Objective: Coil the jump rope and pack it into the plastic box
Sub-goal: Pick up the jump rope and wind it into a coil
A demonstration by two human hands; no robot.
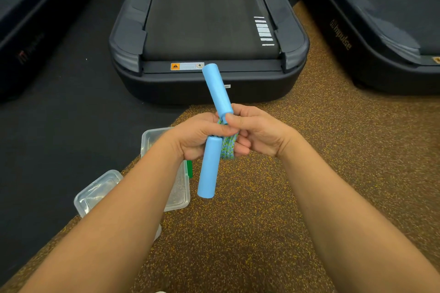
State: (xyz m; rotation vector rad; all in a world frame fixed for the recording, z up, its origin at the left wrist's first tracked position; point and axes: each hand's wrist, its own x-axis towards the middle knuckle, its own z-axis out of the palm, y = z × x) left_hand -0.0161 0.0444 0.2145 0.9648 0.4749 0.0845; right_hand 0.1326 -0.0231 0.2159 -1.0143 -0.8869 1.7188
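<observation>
Hands together, left hand (200,137) and right hand (256,132) grasping coiled jump rope (228,146), blue handles (217,89) at 12 and 6 o'clock, plastic box (177,188) at 8 o'clock.

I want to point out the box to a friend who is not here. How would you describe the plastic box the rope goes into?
Start at the middle treadmill and come down to the speckled brown floor before it. Below the left forearm lies the clear plastic box, rectangular and open. Unlike the lid lying apart at its left, it is deeper and bears a green clip.
</observation>
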